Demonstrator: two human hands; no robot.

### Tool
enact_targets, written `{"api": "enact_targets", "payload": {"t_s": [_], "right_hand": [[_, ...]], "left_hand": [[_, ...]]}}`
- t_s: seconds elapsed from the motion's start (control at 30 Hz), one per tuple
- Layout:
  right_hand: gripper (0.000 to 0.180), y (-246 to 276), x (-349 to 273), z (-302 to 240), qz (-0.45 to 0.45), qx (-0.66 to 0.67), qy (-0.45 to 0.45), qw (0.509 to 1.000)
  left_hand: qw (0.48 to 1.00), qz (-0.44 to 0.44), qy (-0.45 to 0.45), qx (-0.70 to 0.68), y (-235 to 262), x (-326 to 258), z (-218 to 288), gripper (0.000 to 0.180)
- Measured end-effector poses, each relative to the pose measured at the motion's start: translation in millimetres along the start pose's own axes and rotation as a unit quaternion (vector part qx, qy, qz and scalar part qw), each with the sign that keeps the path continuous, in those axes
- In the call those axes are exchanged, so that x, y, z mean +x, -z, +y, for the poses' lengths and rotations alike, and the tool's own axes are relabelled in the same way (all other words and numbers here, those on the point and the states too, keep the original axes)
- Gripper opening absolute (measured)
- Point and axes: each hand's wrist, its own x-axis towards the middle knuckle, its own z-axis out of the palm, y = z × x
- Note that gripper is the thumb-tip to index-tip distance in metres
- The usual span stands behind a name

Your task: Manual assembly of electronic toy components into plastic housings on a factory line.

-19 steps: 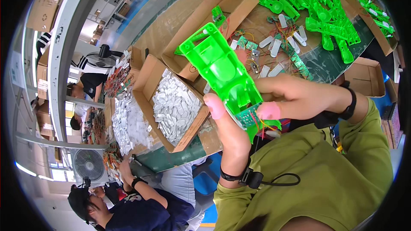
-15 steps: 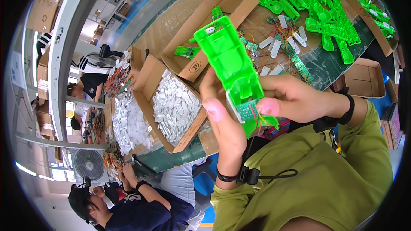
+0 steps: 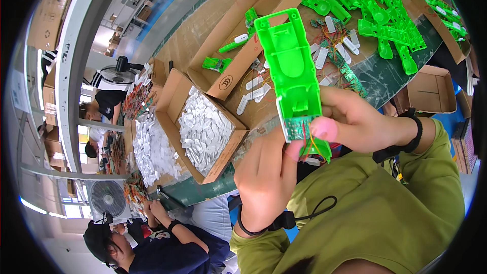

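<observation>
A bright green plastic housing half (image 3: 290,63) is held up in front of me, its hollow side facing me. Near its lower end sits a small green circuit board (image 3: 297,128) with thin red and yellow wires. My right hand (image 3: 355,122) grips the housing from the right, with the thumb pressed beside the board. Closed and with fingers curled, my left hand (image 3: 268,175) holds the lower left side, its fingertips at the board's lower edge by the wires. The fingers behind the housing are hidden.
An open box of white plastic pieces (image 3: 205,134) stands left, beside a long carton (image 3: 228,78) with a few green parts. Wired boards (image 3: 350,76) and piled green housings (image 3: 378,15) lie farther right. A co-worker (image 3: 152,243) sits at lower left.
The housing has turned more upright and shifted slightly right. My left hand has moved from its left side down to the wires, fingers now curled. Another green part now shows in the long carton.
</observation>
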Motion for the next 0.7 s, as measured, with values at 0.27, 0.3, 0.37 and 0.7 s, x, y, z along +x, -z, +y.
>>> {"api": "enact_targets", "payload": {"t_s": [0.27, 0.3, 0.37, 0.7], "right_hand": [[0.046, 6.9, -7.0, -9.5, -0.098, -0.3, 0.133, 0.94], [0.053, 8.6, -7.6, -6.9, -0.1, -0.297, 0.127, 0.941], [0.052, 9.6, -8.4, -9.7, -0.117, -0.297, 0.114, 0.941], [0.041, 9.8, -10.1, -20.0, -0.109, -0.298, 0.084, 0.945]], "left_hand": [[0.93, 0.017, 0.048, -0.363, -10.2, -2.9, -10.6, 0.026], [0.916, 0.011, 0.077, -0.394, -12.0, -5.8, -8.5, 0.026], [0.898, 0.01, 0.104, -0.427, -12.3, -8.7, -3.7, 0.025], [0.901, 0.011, 0.12, -0.416, -20.2, -7.3, -0.7, 0.024]]}}
